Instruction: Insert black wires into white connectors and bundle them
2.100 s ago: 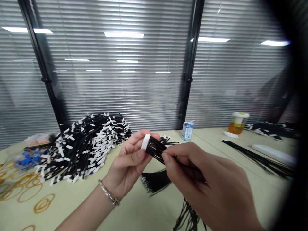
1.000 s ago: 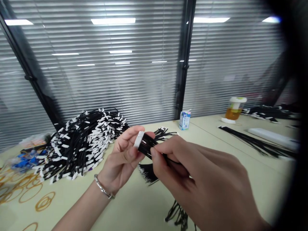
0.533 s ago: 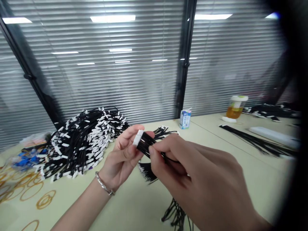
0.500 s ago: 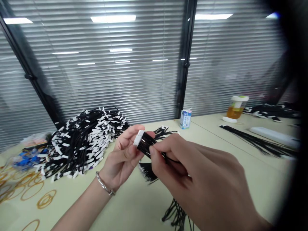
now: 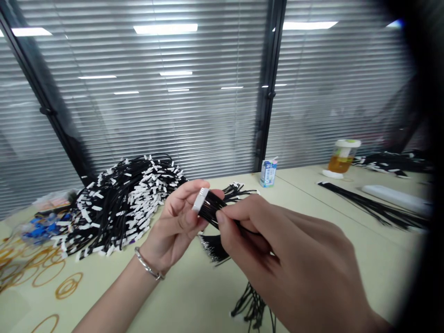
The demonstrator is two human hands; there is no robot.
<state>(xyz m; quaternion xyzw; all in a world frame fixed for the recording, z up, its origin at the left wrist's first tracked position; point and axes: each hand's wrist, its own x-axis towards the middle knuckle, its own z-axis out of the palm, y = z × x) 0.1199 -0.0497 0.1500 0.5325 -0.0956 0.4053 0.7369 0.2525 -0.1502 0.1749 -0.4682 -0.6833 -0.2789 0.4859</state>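
With left hand (image 5: 173, 233), gripping white connector (image 5: 200, 200); with right hand (image 5: 294, 249), pinching black wires (image 5: 211, 206) nearer connector than moments ago, seemingly for finer control.

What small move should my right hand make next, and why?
Perhaps push the black wires gently toward the white plug: the left hand holds the plug, and the right hand pinches the wires close to it.

Office-like room doubling as a cable workshop, slatted blinds (image 5: 166, 125) across the upper half, light strips (image 5: 165, 29) upper centre, pale tabletop (image 5: 194, 296) below, heaped black cables (image 5: 114, 208) with white ends at left, drink carton (image 5: 268, 174) centre right
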